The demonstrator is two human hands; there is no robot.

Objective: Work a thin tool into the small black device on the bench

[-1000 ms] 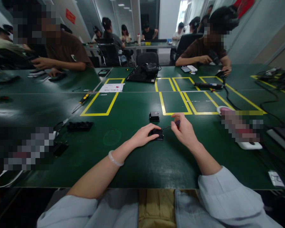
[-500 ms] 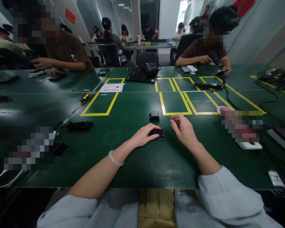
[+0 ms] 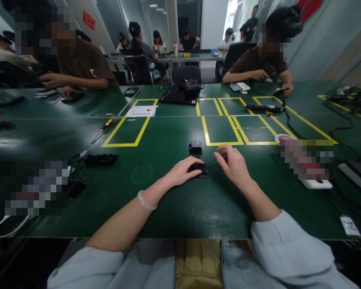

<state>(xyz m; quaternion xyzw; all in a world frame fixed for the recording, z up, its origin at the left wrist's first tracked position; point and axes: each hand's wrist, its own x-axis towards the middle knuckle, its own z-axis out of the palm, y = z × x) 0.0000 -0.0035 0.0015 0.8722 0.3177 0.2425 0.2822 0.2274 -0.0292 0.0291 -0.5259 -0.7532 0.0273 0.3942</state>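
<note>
On the green table, my left hand grips a small black block-shaped part between thumb and fingers, covering much of it. My right hand is closed around the dark handle of a screwdriver. Its thin shaft runs left, and the tip meets the right side of the held part, though the exact contact point is too small to make out. Just beyond my left fingers sits a second black block-shaped part, touched by neither hand.
Left of my hands lie a black ribbed part and a yellow-black screwdriver. A white power strip stands at right, with cables behind it. Yellow tape rectangles mark the table. Two co-workers sit across, one holding a dark tool.
My right hand has shifted very slightly around the screwdriver handle. My left hand and both black parts stay in place.
</note>
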